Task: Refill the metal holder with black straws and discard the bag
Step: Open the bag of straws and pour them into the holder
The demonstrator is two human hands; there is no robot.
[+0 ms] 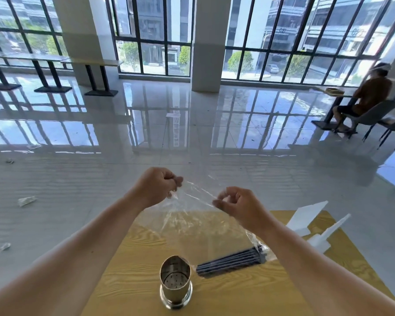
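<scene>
Left hand and right hand, both fisted, pinched opposite top edges of the clear bag, stretched above the table. Black straws lay bundled in the bag's lower end on the table, just right of the upright, empty holder.

Your yellow wood-grain table has the empty metal holder standing upright; black straws lie just beside it; white foam bits sit at the far right edge.
</scene>
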